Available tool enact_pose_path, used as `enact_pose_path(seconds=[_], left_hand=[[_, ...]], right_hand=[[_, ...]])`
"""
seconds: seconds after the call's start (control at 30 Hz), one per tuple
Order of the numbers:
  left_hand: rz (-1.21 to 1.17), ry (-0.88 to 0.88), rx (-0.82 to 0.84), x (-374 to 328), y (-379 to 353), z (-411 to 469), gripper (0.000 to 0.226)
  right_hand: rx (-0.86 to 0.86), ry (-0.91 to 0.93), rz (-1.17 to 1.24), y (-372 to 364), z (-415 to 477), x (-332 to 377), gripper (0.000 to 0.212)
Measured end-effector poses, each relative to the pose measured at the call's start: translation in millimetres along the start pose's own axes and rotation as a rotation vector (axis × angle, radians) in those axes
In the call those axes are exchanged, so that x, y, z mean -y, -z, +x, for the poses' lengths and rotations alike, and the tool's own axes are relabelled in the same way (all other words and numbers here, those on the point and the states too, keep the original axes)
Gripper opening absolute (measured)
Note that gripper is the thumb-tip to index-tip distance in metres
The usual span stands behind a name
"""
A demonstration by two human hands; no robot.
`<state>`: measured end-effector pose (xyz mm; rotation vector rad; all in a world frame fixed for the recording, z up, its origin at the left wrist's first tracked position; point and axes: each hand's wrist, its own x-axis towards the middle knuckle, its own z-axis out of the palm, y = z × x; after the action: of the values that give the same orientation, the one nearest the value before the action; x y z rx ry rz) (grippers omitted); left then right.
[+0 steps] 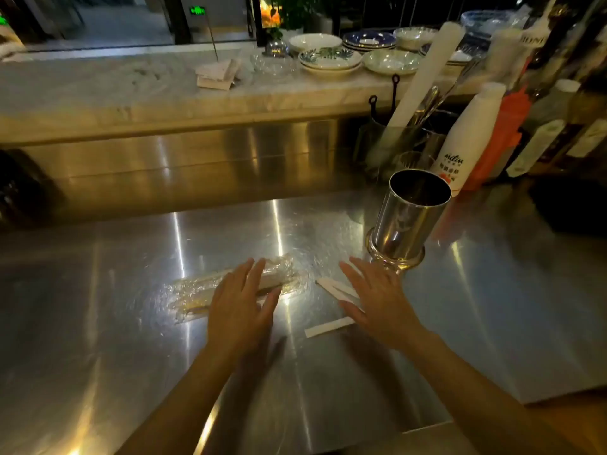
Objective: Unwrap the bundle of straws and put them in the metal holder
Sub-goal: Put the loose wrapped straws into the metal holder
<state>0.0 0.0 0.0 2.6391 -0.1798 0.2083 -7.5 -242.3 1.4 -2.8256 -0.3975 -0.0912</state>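
Head view: we see the clear crinkled plastic-wrapped bundle of straws (230, 287) lying on the brushed steel worktop (115, 307), well left of the tall shiny cylindrical metal holder (407, 221), which looks empty. Our left hand (241, 310) lies flat and open on the bundle; our right hand (374, 297) is spread open over loose white paper-sleeved straws (328, 327) just in front of the holder. We judge the slick film could slip, rolling straws away, and a careless reach may knock the holder over.
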Motion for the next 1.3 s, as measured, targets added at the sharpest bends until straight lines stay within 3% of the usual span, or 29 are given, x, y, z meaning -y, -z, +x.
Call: enact_pose_path(seconds=[0.17,0.3,0.53,0.63,0.7,0.77,1.03,1.3], left_hand=[[0.006,-0.048,0.078,11.1,-18.9,-16.0,0.049],[0.079,-0.088,0.135,20.7,-27.9,-25.0,0.054],[0.106,-0.127,0.161,28.7,-35.9,-34.9,0.057],[0.084,-0.119,0.169,28.9,-37.2,-34.4,0.057],[0.066,-0.112,0.169,30.2,-38.8,-35.2,0.054],[0.053,-0.110,0.164,31.7,-39.9,-35.7,0.050],[0.025,-0.123,0.145,34.4,-42.1,-35.7,0.049],[0.023,-0.125,0.135,36.6,-44.9,-35.0,0.051]], right_hand=[[0.134,0.028,0.004,-24.8,-14.8,-0.6,0.057],[0.120,0.099,-0.017,-30.1,-20.5,0.5,0.037],[-0.090,0.236,-0.149,-34.9,-21.9,8.6,0.013],[-0.045,0.212,-0.167,-34.0,-18.6,12.8,0.011],[0.077,0.191,-0.157,-30.9,-12.6,17.1,0.009],[0.171,0.111,-0.095,-29.5,-6.3,17.3,0.019],[0.065,-0.221,0.095,-19.3,10.9,13.7,0.031],[0.243,-0.281,0.032,-22.9,20.5,21.0,0.036]])
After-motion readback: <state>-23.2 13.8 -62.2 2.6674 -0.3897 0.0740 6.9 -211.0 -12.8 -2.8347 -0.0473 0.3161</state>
